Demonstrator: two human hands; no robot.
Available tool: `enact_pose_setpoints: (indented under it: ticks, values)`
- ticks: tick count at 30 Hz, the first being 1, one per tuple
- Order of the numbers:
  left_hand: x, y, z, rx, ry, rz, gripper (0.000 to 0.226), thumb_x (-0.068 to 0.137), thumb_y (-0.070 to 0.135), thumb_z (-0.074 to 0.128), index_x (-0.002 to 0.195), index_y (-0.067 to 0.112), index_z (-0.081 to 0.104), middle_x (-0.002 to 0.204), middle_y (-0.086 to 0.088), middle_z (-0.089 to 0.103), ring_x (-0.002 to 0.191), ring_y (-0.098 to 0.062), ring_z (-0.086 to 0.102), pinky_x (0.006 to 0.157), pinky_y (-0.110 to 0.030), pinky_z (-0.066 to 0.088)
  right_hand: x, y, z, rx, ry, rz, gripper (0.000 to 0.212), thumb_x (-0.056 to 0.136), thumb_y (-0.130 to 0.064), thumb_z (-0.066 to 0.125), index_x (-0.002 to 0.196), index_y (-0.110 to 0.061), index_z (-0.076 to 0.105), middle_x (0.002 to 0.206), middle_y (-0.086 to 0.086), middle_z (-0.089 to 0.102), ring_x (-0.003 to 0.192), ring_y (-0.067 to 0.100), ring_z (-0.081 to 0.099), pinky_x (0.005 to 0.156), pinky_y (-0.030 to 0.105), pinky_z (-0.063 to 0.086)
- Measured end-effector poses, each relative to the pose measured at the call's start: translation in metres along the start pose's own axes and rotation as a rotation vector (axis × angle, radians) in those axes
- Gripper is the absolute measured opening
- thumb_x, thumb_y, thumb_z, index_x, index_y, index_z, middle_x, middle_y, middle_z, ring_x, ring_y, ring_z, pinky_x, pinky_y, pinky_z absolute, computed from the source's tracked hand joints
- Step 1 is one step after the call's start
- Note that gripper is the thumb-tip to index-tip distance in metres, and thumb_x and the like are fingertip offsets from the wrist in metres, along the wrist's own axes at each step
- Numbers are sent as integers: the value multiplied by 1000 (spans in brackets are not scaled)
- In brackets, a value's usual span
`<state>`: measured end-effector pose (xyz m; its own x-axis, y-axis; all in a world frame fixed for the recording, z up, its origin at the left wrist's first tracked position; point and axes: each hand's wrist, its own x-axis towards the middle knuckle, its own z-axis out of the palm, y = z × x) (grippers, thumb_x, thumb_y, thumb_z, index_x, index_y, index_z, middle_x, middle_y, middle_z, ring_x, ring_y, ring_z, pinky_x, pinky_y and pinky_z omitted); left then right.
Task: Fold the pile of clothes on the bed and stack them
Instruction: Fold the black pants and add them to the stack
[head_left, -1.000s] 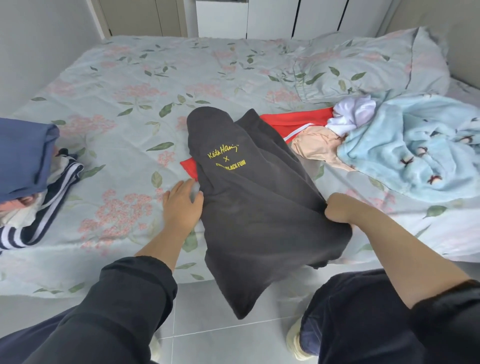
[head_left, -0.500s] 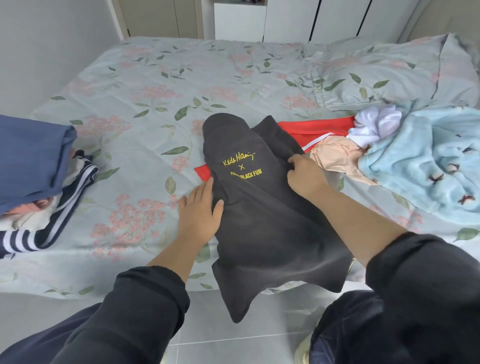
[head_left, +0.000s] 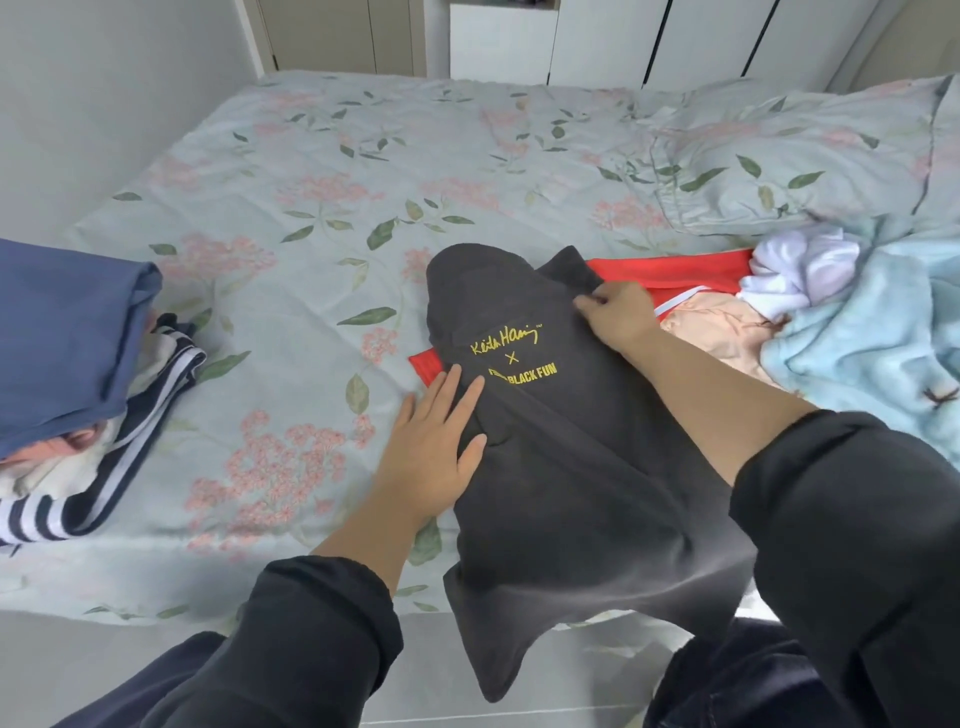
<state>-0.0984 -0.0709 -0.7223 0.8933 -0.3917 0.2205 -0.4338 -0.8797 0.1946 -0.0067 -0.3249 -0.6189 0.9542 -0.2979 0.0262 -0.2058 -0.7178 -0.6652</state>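
Observation:
A dark grey garment with yellow lettering lies across the near edge of the bed, its lower end hanging over the side. My left hand presses flat on its left edge, fingers straight. My right hand pinches a fold of the grey cloth near its upper right. Under it lies a red garment. To the right are a peach piece and a white piece. A stack of folded clothes, blue on top and striped below, sits at the left.
A light blue fleece blanket is bunched at the right. A floral pillow lies at the back right. White cupboards stand behind the bed. Grey floor tiles run along the near side.
My right hand has moved from the garment's lower right edge up to its upper right part, carrying cloth over. My left hand has slid a little onto the grey cloth.

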Motion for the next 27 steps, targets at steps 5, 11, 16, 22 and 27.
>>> enact_pose_setpoints:
  ticks: [5,11,16,22,27]
  values:
    - [2,0,0,-4,-40,2,62,92,54,10,152,37,2,161,7,3,148,-14,2,118,-39,9,12,39,-20,-77,184,107,27,93,-20,55,103,5,62,105,23,64,102,37,57,81,34,40]
    - [2,0,-1,7,-86,-3,60,94,53,14,152,36,5,161,7,-2,148,-14,-2,119,-40,8,30,24,-21,244,3,285,30,83,-42,63,78,-12,59,75,1,54,74,21,51,69,28,38]
    - [3,0,-2,31,-105,7,61,95,52,23,151,38,4,161,8,-4,148,-15,-3,120,-41,8,42,29,-20,-87,128,128,28,93,-27,57,90,0,64,97,22,62,99,35,58,75,32,39]
    - [4,-1,2,43,-117,-3,61,95,54,23,151,40,1,161,9,-6,148,-16,-5,119,-41,6,47,21,-21,50,-27,227,45,86,-53,58,80,-8,55,86,8,57,88,29,54,74,31,38]
    - [4,-2,4,36,-100,-6,61,95,54,22,151,40,3,161,9,-4,148,-16,-3,119,-41,7,44,17,-30,336,-208,324,44,81,-28,75,116,-6,61,110,8,64,94,26,61,81,35,49]
